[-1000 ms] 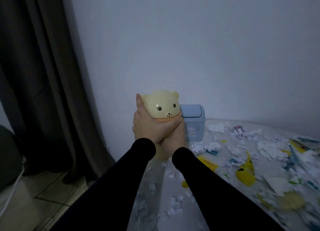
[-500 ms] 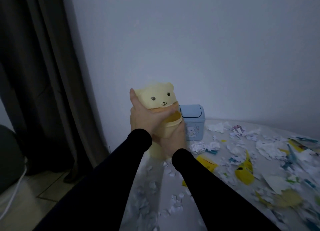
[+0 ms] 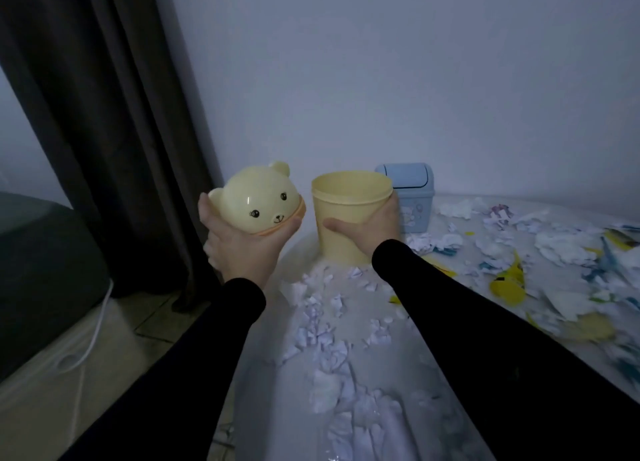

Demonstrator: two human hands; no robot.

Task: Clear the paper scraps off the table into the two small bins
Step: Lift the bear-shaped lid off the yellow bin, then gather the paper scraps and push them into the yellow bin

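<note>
Two small bins stand at the far edge of the table, whose surface is strewn with paper scraps, white pieces nearest the viewer and mixed white, yellow and blue pieces to the right of the yellow bin. Yellow bin: upright on the table, lid off, mouth open; its inside shows only a plain yellow wall, and the bottom is hidden from this angle. Blue bin: just behind and to the right of the yellow bin, swing lid closed, contents not visible. Bear-face lid: held in the air to the left of the yellow bin, off the table edge, tilted with the face toward the viewer. Left hand: fingers curled under and around the lid, gripping it. Right hand: fingers wrapped around the yellow bin's wall, thumb across its front.
</note>
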